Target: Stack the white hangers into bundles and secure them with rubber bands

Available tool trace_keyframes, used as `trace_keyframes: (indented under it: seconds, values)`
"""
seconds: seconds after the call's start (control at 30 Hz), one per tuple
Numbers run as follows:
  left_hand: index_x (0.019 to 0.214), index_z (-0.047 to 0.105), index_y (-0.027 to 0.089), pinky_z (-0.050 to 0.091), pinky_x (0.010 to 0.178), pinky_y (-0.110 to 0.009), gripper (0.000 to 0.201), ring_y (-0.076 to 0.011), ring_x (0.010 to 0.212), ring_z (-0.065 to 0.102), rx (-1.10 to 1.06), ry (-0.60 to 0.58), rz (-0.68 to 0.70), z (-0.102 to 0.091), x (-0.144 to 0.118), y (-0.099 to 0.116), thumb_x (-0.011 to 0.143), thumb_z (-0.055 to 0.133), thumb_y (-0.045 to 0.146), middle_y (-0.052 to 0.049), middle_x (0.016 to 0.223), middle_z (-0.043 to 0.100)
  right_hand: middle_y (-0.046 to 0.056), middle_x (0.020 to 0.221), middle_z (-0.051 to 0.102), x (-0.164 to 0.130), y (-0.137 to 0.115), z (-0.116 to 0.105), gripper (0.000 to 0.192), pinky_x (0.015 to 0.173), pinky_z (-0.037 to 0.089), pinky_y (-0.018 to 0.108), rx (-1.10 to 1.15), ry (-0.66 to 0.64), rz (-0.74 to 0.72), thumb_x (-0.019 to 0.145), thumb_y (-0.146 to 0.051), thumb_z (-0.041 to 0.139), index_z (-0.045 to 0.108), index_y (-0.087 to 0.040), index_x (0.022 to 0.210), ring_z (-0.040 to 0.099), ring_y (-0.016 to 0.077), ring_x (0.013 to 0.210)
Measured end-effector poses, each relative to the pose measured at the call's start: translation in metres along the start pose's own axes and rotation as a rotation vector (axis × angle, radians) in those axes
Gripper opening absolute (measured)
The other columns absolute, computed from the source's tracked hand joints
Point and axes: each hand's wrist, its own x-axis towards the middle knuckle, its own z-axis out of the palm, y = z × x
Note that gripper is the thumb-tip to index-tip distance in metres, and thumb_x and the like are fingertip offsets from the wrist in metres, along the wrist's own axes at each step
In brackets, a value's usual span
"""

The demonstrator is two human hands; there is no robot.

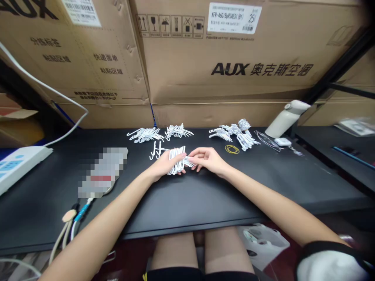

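Both forearms reach forward over the near edge of the black table (187,203), meeting at its middle. Left hand (165,166) lies palm-down, fingers curled around a bundle of small white hooks (176,159) — closed on it, thumb side toward the right hand. Right hand (208,159) sits just beside, fingertips pinched on the right end of the same bundle, wrist resting low on the table. The bundle is held just above the tabletop between the two hands; whether it touches the surface cannot be told.

Two loose white hooks (156,150) lie just behind the left hand. Further back, near the cardboard boxes (228,58), lie a left hook pile (145,134), a middle hook pile (177,131) and a bigger right hook pile (234,134) — all apart from the hands. Yellow rubber bands (232,149) lie right of the right hand, near but not touching. A white bottle (285,117) leans at the back right, a small white case (283,141) by its foot. Far left: a white power strip (20,166) with a cable, and a blurred-out object (102,171) between it and the left arm. Nothing lies between the hands and the bundle.
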Motion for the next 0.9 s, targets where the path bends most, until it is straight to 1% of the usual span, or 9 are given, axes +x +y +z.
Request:
trace_keyframes:
  seconds: [0.1,0.23,0.3,0.43,0.6,0.67,0.8,0.83,0.9]
  values:
    - [0.082,0.063,0.015,0.052,0.052,-0.025,0.034,-0.0156,0.054,0.064,0.007,-0.012,-0.001,0.0001,-0.0008,0.0008,0.081,0.06,0.048,-0.005,0.066,0.069,0.006,0.074,0.068,0.0,-0.0009,-0.0005,0.04,0.049,0.051,0.021,0.001,-0.027,0.027,0.066,-0.046,0.073,0.067,-0.013,0.086,0.065,0.0139,0.062]
    - [0.091,0.06,0.016,0.054,0.054,-0.027,0.035,-0.0176,0.06,0.066,-0.019,-0.008,-0.002,0.0011,-0.0012,0.0004,0.078,0.063,0.048,-0.004,0.071,0.071,0.003,0.069,0.066,0.0007,0.0013,-0.0002,0.036,0.05,0.053,0.022,0.016,-0.025,0.015,0.066,-0.043,0.074,0.067,-0.012,0.081,0.061,0.0114,0.058]
    - [0.093,0.059,0.016,0.055,0.056,-0.028,0.037,-0.0189,0.064,0.068,-0.03,-0.005,0.0,0.0017,-0.0009,-0.0004,0.078,0.063,0.05,-0.005,0.074,0.071,0.002,0.067,0.064,0.001,0.0028,-0.0001,0.033,0.051,0.053,0.023,0.007,-0.016,-0.003,0.066,-0.041,0.074,0.067,-0.012,0.079,0.06,0.0108,0.056]
    - [0.088,0.058,0.016,0.055,0.058,-0.028,0.036,-0.0201,0.068,0.069,-0.03,-0.004,0.011,0.0019,0.0002,-0.0017,0.078,0.063,0.05,-0.005,0.074,0.071,0.002,0.064,0.063,-0.0003,0.0041,-0.0013,0.029,0.049,0.052,0.024,-0.077,-0.041,-0.084,0.07,-0.041,0.071,0.067,-0.012,0.076,0.058,0.0112,0.053]
    - [0.087,0.058,0.016,0.055,0.062,-0.028,0.035,-0.0204,0.071,0.07,-0.028,0.003,0.047,0.0005,0.0009,-0.0036,0.078,0.064,0.049,-0.005,0.078,0.072,0.004,0.071,0.065,-0.0057,0.001,-0.0026,0.027,0.048,0.049,0.025,-0.326,-0.052,-0.252,0.08,-0.04,0.062,0.069,-0.014,0.08,0.056,0.0127,0.055]
    - [0.087,0.057,0.015,0.055,0.063,-0.028,0.035,-0.0206,0.071,0.07,-0.024,0.012,0.05,0.0,0.001,-0.0044,0.078,0.064,0.049,-0.006,0.079,0.072,0.005,0.073,0.065,-0.007,0.0002,-0.0025,0.024,0.053,0.049,0.025,-0.491,-0.026,-0.382,0.085,-0.036,0.058,0.069,-0.015,0.081,0.056,0.0131,0.058]
    - [0.093,0.058,0.015,0.055,0.063,-0.029,0.037,-0.0207,0.069,0.07,-0.033,0.012,0.051,-0.0009,0.0009,-0.0053,0.076,0.066,0.047,-0.005,0.08,0.071,0.008,0.08,0.064,-0.0073,0.0025,-0.0025,0.022,0.066,0.048,0.027,-0.755,-0.024,-0.738,0.091,-0.024,0.049,0.068,-0.015,0.087,0.057,0.0146,0.07]
    - [0.095,0.058,0.015,0.055,0.063,-0.029,0.038,-0.0205,0.068,0.07,-0.036,0.008,0.051,-0.0011,0.0008,-0.0052,0.076,0.067,0.046,-0.004,0.08,0.07,0.009,0.082,0.064,-0.0074,0.0033,-0.0025,0.022,0.067,0.048,0.026,-0.79,-0.034,-0.788,0.092,-0.022,0.047,0.067,-0.015,0.089,0.057,0.0145,0.071]
    - [0.095,0.059,0.015,0.054,0.061,-0.028,0.038,-0.0199,0.066,0.07,-0.032,0.004,0.048,-0.0013,0.0008,-0.0049,0.075,0.068,0.045,-0.003,0.079,0.069,0.01,0.085,0.063,-0.0081,0.0043,-0.0025,0.023,0.066,0.047,0.025,-0.857,-0.054,-0.818,0.093,-0.02,0.044,0.067,-0.015,0.09,0.057,0.014,0.071]
